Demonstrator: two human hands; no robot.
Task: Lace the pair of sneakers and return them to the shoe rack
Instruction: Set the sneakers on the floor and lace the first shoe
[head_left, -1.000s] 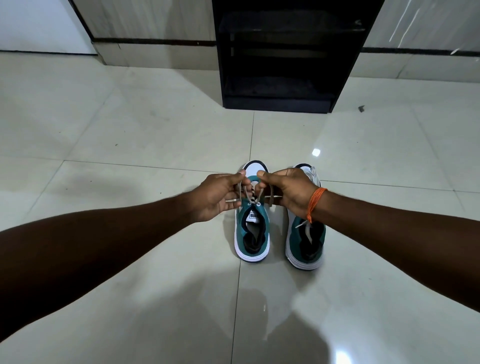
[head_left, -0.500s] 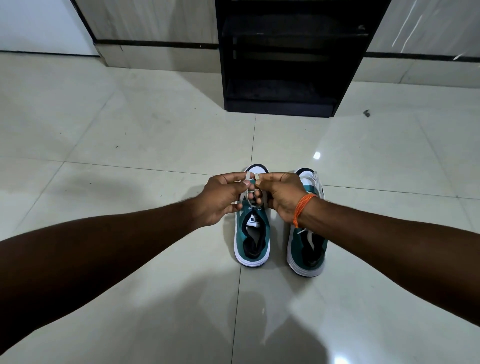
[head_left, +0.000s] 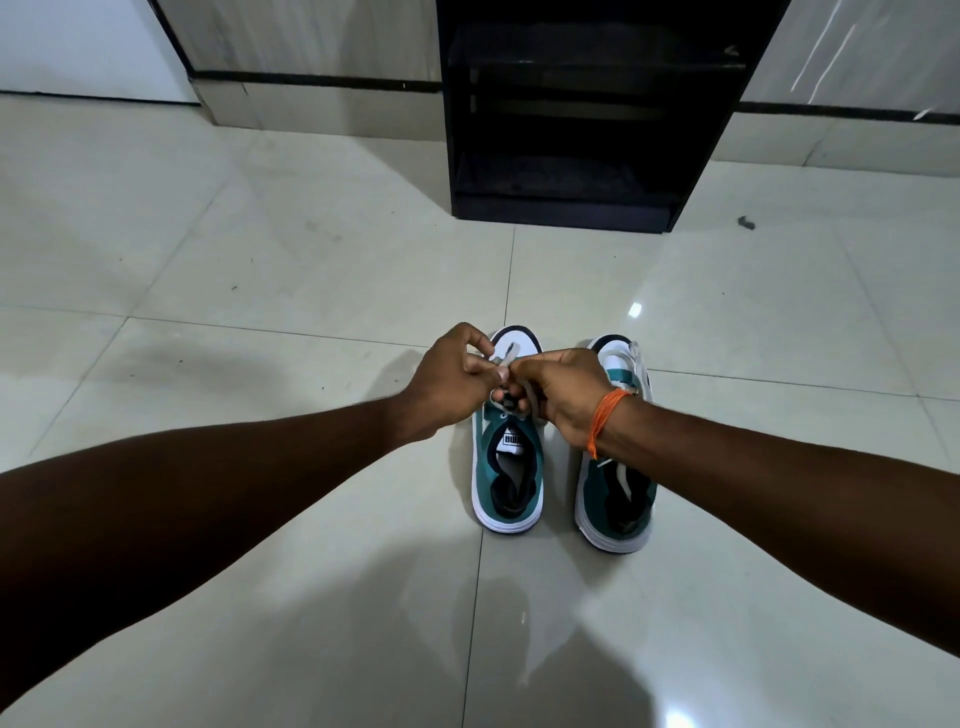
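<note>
Sneakers stand as a pair on the pale tiled floor (head_left: 260, 270), toes pointing away toward the black shoe rack (head_left: 582, 119), which stands against the far wall well apart from them. Both are teal with white soles and white toe caps. The left sneaker (head_left: 506, 478) sits just beside the right sneaker (head_left: 618, 499), a narrow strip of tile between them. Both hands meet over the forward part of the left sneaker, covering its eyelets. The left hand (head_left: 449, 379) has its fingers (head_left: 478, 340) pinched narrow on a pale grey lace (head_left: 505, 358) raised above the shoe's tongue. The right hand (head_left: 563, 387) is closed on the same lace from the other side, its fingers curled in and touching those of the left hand; how the lace runs between them is hidden. An orange thread band (head_left: 605, 418) circles the right wrist. The right forearm crosses above the middle of the right sneaker, whose white lace (head_left: 638, 364) lies loose along its outer edge near the toe. A small dark speck (head_left: 746, 223) lies on the tile to the right of the rack's base. Bright spots of light glint on the glossy tiles.
</note>
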